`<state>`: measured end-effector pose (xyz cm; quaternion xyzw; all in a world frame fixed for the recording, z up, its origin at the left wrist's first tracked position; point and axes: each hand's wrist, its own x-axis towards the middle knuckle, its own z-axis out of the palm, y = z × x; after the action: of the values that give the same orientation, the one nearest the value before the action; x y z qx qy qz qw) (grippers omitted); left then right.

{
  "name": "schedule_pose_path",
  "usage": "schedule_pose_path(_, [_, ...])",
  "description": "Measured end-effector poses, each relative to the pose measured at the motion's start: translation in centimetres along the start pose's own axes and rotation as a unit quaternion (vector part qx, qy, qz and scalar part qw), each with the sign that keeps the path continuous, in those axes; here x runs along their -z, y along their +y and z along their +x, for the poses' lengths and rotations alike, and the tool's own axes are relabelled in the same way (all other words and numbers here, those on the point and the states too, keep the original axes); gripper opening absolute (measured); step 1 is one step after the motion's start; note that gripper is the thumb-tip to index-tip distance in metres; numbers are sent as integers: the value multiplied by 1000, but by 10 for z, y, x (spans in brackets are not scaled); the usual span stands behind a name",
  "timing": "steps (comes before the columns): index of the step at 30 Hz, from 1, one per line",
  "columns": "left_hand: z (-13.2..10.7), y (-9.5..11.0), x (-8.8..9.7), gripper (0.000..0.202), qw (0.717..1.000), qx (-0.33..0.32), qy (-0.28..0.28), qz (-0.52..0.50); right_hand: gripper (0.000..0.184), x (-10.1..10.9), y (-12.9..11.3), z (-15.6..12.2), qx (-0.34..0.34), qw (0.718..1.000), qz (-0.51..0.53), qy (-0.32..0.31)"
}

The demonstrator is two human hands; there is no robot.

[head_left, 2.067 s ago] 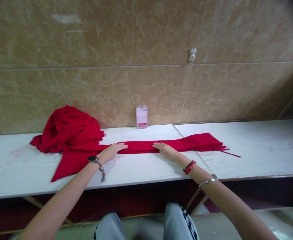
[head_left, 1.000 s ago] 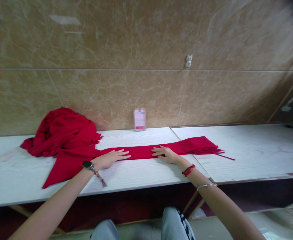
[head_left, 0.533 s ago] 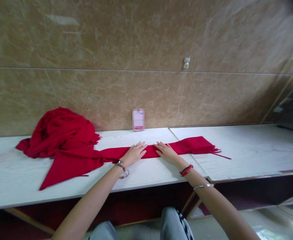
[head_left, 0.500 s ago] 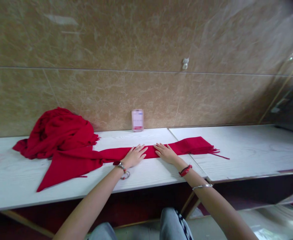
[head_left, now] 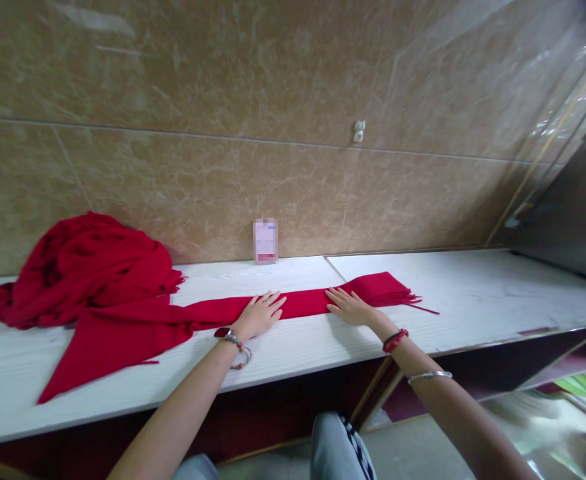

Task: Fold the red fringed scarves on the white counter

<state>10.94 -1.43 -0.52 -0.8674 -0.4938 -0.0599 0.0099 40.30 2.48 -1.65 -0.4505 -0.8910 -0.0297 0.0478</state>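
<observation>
A red fringed scarf (head_left: 305, 303) lies lengthwise along the white tabletop, folded into a narrow strip. Its right end is a flat, layered section with tassels, and the left part widens into a loose pointed corner. My left hand (head_left: 260, 315) rests flat on the middle of the strip, fingers spread, a ring on one of them. Farther right, my right hand (head_left: 349, 307) lies with fingers outstretched on the strip, just left of the layered end. A bare stretch of red cloth shows between the two hands.
A heaped pile of red cloth (head_left: 95, 267) sits at the left against the marbled wall (head_left: 197, 187). Behind the scarf, a small pale card-like object (head_left: 265, 241) stands against the wall. A small white cat figure (head_left: 359, 131) is fixed higher up. At far right is a dark panel (head_left: 567, 207).
My right hand has slid right along the scarf, widening the space between my hands. The left hand stays on the strip. The view has shifted, so the scene sits further left.
</observation>
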Motion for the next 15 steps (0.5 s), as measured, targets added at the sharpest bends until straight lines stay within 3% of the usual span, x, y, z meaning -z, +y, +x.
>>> schedule_pose_path(4, [0,0,-1,46,1000,0,14,-2,43,14,-26,16,-37,998,-6,58])
schedule_pose_path(9, [1,-4,-8,48,999,11,47,6,48,2,-75,49,23,998,-1,64])
schedule_pose_path(12, [1,-5,-9,49,999,14,41,16,39,-7,-68,46,56,996,-40,54])
schedule_pose_path(15, [2,-4,-7,49,999,15,26,12,32,-8,-35,29,58,993,-84,51])
